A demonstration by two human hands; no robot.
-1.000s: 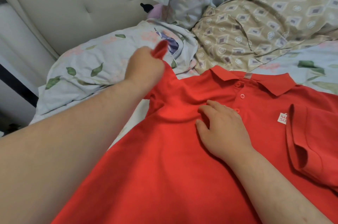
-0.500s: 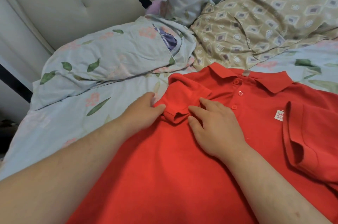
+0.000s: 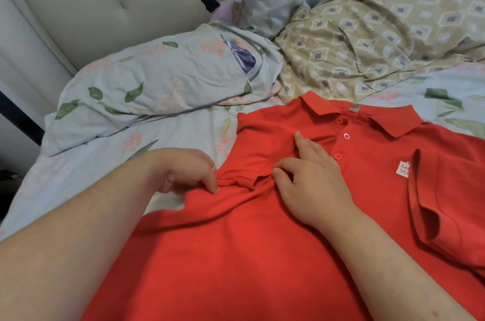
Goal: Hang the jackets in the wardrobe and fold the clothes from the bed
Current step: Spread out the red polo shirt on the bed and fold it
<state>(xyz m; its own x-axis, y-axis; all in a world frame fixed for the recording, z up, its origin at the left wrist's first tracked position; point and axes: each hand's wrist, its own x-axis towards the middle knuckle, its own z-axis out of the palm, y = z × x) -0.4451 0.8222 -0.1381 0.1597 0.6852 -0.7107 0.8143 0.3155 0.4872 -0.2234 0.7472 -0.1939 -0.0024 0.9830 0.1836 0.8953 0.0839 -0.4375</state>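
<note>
A red polo shirt (image 3: pixel 236 255) lies face up on the bed, collar toward the pillows. Its left sleeve (image 3: pixel 257 153) is folded in over the chest. My left hand (image 3: pixel 189 171) pinches the shirt's fabric at the side, just below that sleeve's hem. On the chest beside the button placket rests my right hand (image 3: pixel 312 179), index finger stretched out and pressing the folded sleeve down. The other sleeve (image 3: pixel 446 202) lies folded inward on the right, next to a white logo patch.
A floral pillow (image 3: pixel 147 84) lies left of the collar and a beige diamond-patterned pillow (image 3: pixel 380 32) behind it. The cream padded headboard (image 3: pixel 105 0) rises at the back left. Floral bed sheet (image 3: pixel 91 158) shows left of the shirt; the bed's edge is at far left.
My left hand brought the left sleeve from up by the pillow down onto the chest, then slid to the shirt's side below the hem. My right hand stayed on the chest.
</note>
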